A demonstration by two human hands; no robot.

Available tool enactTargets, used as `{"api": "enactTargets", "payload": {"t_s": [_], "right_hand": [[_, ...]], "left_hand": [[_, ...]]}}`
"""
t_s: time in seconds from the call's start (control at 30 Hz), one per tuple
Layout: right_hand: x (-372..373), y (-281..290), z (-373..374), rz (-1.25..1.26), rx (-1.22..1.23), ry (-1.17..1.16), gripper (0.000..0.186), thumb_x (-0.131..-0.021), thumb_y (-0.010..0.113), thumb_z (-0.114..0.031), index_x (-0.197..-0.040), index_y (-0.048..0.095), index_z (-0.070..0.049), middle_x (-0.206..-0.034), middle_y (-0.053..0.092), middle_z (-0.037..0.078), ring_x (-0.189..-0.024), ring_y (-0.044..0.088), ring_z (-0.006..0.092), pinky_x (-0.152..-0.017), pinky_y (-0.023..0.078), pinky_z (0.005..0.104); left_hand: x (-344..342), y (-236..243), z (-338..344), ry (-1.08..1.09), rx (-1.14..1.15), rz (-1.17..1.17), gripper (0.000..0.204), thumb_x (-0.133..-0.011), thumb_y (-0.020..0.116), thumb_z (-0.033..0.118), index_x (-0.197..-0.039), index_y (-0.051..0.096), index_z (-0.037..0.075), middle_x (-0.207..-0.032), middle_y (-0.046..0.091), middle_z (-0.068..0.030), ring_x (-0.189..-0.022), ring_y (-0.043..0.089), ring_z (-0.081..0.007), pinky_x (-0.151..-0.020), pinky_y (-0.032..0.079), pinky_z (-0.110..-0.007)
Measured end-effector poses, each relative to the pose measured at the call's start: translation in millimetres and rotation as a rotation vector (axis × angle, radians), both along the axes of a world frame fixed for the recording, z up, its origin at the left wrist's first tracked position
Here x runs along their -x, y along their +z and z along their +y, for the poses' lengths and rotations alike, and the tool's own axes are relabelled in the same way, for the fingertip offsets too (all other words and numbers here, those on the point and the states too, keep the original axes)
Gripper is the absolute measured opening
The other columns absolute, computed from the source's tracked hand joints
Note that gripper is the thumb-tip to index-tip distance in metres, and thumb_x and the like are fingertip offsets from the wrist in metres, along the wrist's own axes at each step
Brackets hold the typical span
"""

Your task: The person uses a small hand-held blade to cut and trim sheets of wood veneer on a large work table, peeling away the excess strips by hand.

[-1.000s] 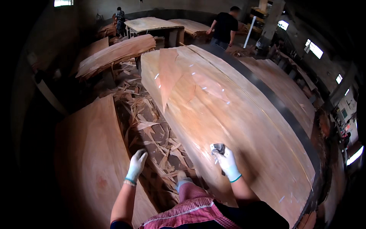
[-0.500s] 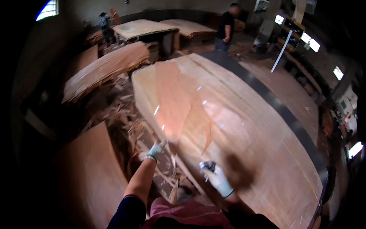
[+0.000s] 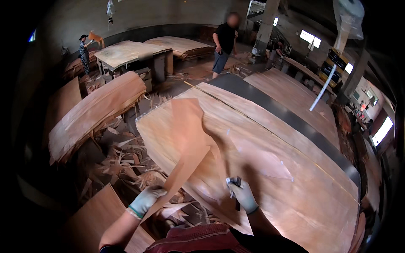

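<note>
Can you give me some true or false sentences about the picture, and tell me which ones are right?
1. The left hand holds a thin wood strip. True.
2. The right hand is empty. False: the right hand holds a small tool.
3. Wood scraps lie to the left of the big wood sheet. True.
4. The person in the black top is sitting. False: that person is standing.
5. The person's left hand wears a glove. True.
</note>
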State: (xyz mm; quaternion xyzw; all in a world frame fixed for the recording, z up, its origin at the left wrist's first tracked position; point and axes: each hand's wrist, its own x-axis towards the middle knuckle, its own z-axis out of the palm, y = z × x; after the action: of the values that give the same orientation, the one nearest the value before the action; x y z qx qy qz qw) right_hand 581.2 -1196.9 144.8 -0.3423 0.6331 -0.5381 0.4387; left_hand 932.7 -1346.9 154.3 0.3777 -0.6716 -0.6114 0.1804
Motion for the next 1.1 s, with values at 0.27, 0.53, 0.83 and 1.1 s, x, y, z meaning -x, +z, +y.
{"api": "enactTargets", "payload": {"t_s": [0.27, 0.53, 0.83, 1.1], "right_hand": [[-117, 77, -186, -0.340, 0.028, 0.244, 0.010, -0.094, 0.059, -0.009, -0.101, 0.061, -0.003, -0.078, 0.058, 0.000, -0.066, 0.052, 0.0069, -0.059, 0.043, 0.0210], [-119, 80, -348, -0.727, 0.643, 0.913, 0.014, -0.083, 0.066, -0.010, -0.088, 0.056, -0.001, -0.063, 0.055, 0.009, -0.038, 0.047, 0.0155, -0.041, 0.037, 0.0273], [-190, -29, -678, -0.285, 0.056, 0.019, 0.004, -0.096, 0.059, -0.014, -0.099, 0.059, -0.011, -0.072, 0.058, -0.001, -0.056, 0.049, 0.0053, -0.049, 0.039, 0.0205], [-219, -100, -942, 0.240, 0.233, -0.234, 0.023, -0.089, 0.068, -0.020, -0.098, 0.058, -0.001, -0.082, 0.061, 0.010, -0.071, 0.059, 0.0205, -0.067, 0.050, 0.0364]], "left_hand": [[-133, 143, -139, -0.072, -0.213, -0.096, 0.031, -0.086, 0.073, 0.020, -0.108, 0.068, -0.002, -0.100, 0.070, -0.0082, -0.091, 0.065, -0.0158, -0.082, 0.051, -0.031], [-215, 236, -348, -0.184, 0.306, -0.510, 0.023, -0.089, 0.067, 0.019, -0.094, 0.065, -0.003, -0.082, 0.067, -0.0143, -0.075, 0.061, -0.0200, -0.073, 0.049, -0.033], [-305, 245, -604, 0.347, 0.967, -0.430, 0.008, -0.093, 0.051, 0.004, -0.088, 0.053, -0.002, -0.076, 0.047, -0.0070, -0.072, 0.045, -0.0140, -0.067, 0.043, -0.028], [-351, 225, -842, 0.388, 1.056, -0.297, 0.009, -0.098, 0.049, 0.005, -0.093, 0.054, 0.000, -0.082, 0.051, -0.0042, -0.077, 0.047, -0.0127, -0.073, 0.043, -0.025]]}}
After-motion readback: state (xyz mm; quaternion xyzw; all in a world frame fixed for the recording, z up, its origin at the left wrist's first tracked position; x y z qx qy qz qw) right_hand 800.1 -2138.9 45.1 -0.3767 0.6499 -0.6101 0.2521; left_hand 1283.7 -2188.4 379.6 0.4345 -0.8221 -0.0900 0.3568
